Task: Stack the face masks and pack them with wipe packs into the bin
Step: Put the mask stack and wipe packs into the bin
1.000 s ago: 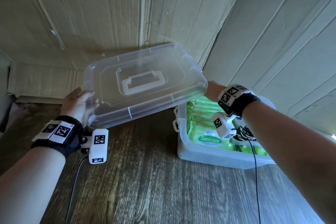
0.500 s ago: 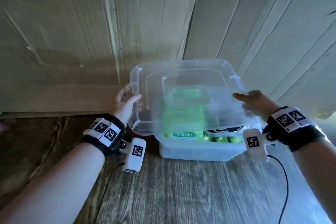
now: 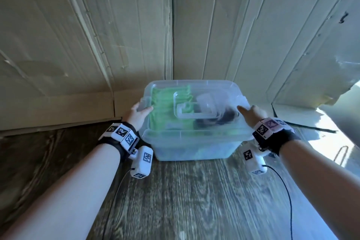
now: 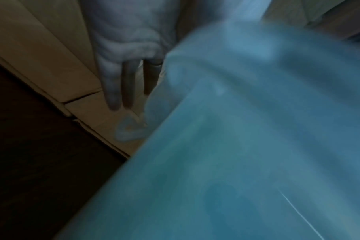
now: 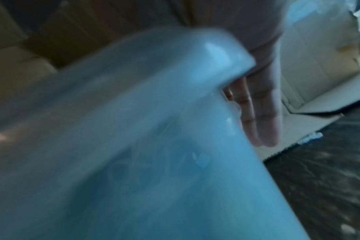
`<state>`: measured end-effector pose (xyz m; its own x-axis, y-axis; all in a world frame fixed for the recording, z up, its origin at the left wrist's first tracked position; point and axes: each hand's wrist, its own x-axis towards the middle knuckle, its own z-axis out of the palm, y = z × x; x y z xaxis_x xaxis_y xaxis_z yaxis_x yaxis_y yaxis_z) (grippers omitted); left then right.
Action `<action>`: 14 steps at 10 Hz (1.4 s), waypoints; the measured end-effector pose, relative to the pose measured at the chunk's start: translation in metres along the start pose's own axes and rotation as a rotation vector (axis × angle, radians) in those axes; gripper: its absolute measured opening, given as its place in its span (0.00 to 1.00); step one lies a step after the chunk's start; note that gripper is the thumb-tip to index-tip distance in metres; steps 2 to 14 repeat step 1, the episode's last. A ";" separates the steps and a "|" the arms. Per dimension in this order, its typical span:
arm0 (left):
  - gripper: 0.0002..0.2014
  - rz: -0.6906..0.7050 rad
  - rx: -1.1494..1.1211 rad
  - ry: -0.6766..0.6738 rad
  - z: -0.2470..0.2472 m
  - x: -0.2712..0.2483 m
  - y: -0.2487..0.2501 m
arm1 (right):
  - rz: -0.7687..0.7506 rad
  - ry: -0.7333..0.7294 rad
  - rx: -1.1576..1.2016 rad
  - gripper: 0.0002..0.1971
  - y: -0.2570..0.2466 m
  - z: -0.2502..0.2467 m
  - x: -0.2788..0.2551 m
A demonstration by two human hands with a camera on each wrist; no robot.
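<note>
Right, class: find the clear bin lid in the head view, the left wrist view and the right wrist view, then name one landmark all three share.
Head: the clear lid sits centre frame over the bin, held at both ends.
Left wrist: the lid's edge fills the upper right, blurred.
Right wrist: the lid's corner sits upper centre, blurred.
Shared landmark: the cardboard wall.
</note>
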<state>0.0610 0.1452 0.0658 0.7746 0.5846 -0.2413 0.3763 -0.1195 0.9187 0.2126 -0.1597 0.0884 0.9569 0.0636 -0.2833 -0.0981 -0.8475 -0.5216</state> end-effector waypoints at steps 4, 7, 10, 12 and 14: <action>0.42 -0.052 0.038 0.013 -0.003 0.011 -0.011 | 0.021 -0.025 0.051 0.31 0.003 0.003 0.012; 0.42 -0.052 0.038 0.013 -0.003 0.011 -0.011 | 0.021 -0.025 0.051 0.31 0.003 0.003 0.012; 0.42 -0.052 0.038 0.013 -0.003 0.011 -0.011 | 0.021 -0.025 0.051 0.31 0.003 0.003 0.012; 0.42 -0.052 0.038 0.013 -0.003 0.011 -0.011 | 0.021 -0.025 0.051 0.31 0.003 0.003 0.012; 0.42 -0.052 0.038 0.013 -0.003 0.011 -0.011 | 0.021 -0.025 0.051 0.31 0.003 0.003 0.012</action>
